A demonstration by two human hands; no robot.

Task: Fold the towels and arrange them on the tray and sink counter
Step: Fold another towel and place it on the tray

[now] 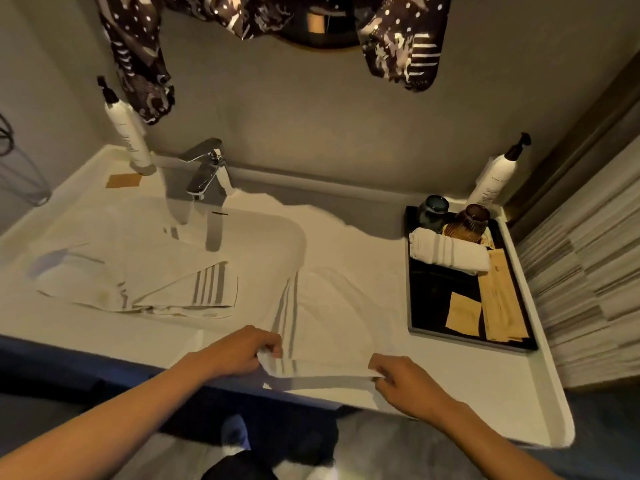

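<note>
The left hand pinches the near left corner of a white striped towel between thumb and curled fingers, right beside its grey stripes. The right hand closes thumb and fingertips on the near right corner, so the towel's near edge runs taut between the two hands at the front lip of the sink counter. Beyond the fingers the towel spreads flat on the counter, between the basin and the black tray. On the tray's far end lies a rolled towel, touching two glasses; paper sachets lie along its right side. Another striped towel, loosely folded, drapes over the basin's left part, below the tap
</note>
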